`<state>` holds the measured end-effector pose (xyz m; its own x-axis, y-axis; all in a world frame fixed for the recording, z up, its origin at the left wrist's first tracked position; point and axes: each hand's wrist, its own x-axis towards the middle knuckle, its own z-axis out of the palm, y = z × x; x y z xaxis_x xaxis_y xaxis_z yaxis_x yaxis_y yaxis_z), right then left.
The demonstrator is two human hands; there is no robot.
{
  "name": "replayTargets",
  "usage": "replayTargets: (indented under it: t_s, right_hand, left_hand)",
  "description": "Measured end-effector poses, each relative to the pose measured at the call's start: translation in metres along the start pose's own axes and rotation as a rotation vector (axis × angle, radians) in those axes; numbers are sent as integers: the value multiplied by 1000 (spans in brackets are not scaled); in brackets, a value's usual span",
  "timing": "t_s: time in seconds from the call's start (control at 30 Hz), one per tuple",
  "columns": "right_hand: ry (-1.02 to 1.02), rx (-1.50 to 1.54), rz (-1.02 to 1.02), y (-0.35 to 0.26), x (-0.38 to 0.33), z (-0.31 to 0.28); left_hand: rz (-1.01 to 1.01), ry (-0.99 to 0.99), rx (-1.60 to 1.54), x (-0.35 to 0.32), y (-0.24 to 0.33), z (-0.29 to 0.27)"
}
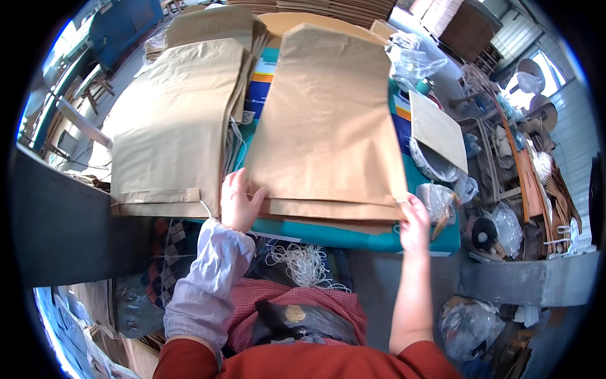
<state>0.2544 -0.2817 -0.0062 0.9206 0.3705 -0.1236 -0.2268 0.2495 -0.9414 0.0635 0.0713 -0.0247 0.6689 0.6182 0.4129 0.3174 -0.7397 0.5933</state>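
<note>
A large brown paper bag (pixel 328 120) lies flat in front of me, on top of other brown paper. Its folded bottom edge faces me. My right hand (pixel 413 221) pinches the near right corner of this bag. At its near left corner, my left hand (pixel 237 203) has thumb and fingers apart, the thumb against the bag's edge. Just left of that hand is a stack of similar paper bags (pixel 173 126). A short white cord (pixel 206 208) sticks out at the stack's near edge.
Beneath the bags is a teal surface (pixel 435 237). White string (pixel 300 262) lies bundled below its front edge. To the right are a pale board (pixel 437 129) over a round container (pixel 432 163), and plastic-wrapped items (pixel 437 202). A dark panel (pixel 82 221) stands at left.
</note>
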Motion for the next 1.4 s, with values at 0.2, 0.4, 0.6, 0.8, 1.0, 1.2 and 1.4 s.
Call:
replayTargets:
  t_s: [0.2, 0.4, 0.6, 0.8, 1.0, 1.2, 1.4]
  right_hand:
    - [-91, -995, -92, 7, -25, 1]
    - [-71, -637, -337, 54, -31, 107]
    - [-298, -595, -409, 92, -16, 248]
    - [-495, -413, 39, 150, -22, 345]
    - [-986, -390, 213, 91, -70, 295]
    - [-460, -1212, -410, -14, -53, 81]
    - [99, -2095, -254, -66, -38, -98]
  left_hand:
    - [-254, -275, -313, -18, -9, -23]
    - [-181, 144, -378, -20, -46, -98]
    - [-540, 318, -503, -6, -159, -196]
    - [-466, 333, 117, 15, -337, -257]
    - [-573, 314, 587, 39, -386, -241]
    - [10, 217, 560, 9, -178, -187]
    - [455, -457, -104, -75, 0, -69]
